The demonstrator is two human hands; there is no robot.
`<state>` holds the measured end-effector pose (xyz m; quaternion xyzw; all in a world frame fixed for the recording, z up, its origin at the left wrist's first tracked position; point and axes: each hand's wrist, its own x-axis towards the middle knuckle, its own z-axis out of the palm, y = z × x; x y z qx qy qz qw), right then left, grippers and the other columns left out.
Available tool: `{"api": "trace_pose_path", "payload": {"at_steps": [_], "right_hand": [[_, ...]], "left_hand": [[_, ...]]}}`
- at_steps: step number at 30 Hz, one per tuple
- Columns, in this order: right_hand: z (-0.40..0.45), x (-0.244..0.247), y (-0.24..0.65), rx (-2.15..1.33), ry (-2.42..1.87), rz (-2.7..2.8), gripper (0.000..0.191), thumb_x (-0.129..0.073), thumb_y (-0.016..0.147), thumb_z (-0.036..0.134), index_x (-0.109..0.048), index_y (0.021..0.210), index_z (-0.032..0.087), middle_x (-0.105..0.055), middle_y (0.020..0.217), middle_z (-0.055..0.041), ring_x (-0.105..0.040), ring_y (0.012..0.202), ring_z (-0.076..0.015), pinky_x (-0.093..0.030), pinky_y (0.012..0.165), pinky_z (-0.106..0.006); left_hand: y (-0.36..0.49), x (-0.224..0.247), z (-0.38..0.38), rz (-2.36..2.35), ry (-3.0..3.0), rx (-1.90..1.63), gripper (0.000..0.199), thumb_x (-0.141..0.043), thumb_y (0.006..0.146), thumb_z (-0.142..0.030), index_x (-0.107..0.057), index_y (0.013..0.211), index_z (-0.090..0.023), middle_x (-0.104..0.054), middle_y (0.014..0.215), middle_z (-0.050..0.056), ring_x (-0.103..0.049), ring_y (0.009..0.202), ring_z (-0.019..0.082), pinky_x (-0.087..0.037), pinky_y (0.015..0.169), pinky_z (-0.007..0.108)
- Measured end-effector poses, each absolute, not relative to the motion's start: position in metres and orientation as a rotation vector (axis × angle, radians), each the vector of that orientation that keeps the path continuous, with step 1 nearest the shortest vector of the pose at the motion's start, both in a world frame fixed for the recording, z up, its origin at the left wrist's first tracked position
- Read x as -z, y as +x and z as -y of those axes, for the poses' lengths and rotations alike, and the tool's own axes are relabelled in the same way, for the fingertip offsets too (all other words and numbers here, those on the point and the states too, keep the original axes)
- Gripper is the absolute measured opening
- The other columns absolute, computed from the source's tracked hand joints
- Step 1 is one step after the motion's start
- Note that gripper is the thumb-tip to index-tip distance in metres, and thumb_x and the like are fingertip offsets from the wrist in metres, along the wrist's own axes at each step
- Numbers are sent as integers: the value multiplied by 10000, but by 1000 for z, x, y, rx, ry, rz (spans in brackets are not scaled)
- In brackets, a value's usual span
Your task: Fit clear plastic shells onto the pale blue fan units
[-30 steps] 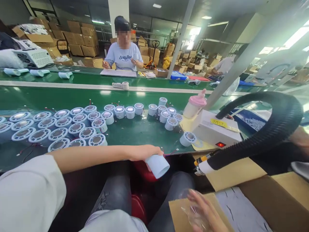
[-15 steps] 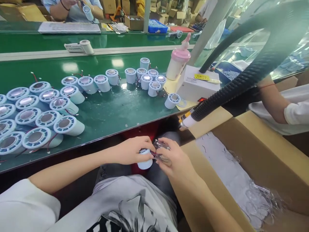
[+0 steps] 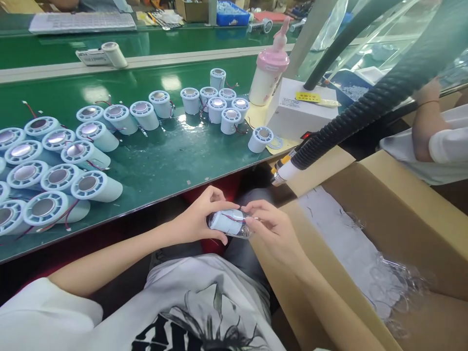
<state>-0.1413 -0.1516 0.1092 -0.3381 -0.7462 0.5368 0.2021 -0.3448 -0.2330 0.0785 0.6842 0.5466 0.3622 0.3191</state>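
A light blue cylinder (image 3: 224, 221) with red and dark wires lies sideways between my hands, over my lap. Its right end is inside a clear plastic piece (image 3: 245, 230). My left hand (image 3: 204, 214) grips the cylinder's left end between thumb and fingers. On the other side, my right hand (image 3: 268, 222) pinches the clear plastic and the wires near its opening. More light blue cylinders (image 3: 97, 186) with round metallic faces stand or tilt on the green table (image 3: 175, 161), several of them crowded at the left.
An open cardboard box (image 3: 413, 214) with clear plastic pieces is at my right. Above it hangs a black ribbed hose (image 3: 351, 122) from a white device (image 3: 303, 109). A pink-topped bottle (image 3: 268, 73) stands behind. A person's arm (image 3: 426, 126) is at far right.
The cylinder has turned from upright onto its side and now sits partly in the clear plastic. My left hand has opened wider around it. The view has tilted slightly down.
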Motion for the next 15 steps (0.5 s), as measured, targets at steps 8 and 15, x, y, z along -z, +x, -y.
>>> {"api": "trace_pose_path", "payload": {"at_steps": [8, 15], "right_hand": [[139, -102, -139, -1911, -1029, 1677, 291, -644, 783, 393, -676, 570, 197, -722, 995, -85, -664, 934, -248, -543, 777, -381], [146, -93, -125, -1292, -598, 2272, 378, -761, 739, 243, -668, 1105, 244, -591, 1323, -96, -551, 1224, -275, -465, 1028, -449]], "left_hand": [[-339, -83, 234, -1082, 1297, -903, 660, -754, 728, -285, -474, 1321, -219, -552, 1292, 120, -579, 1129, 232, -494, 952, 384], [-336, -81, 239, -1022, 917, -1045, 607, -754, 729, -249, -500, 1279, -217, -541, 1319, 108, -570, 1125, 212, -489, 942, 356]]}}
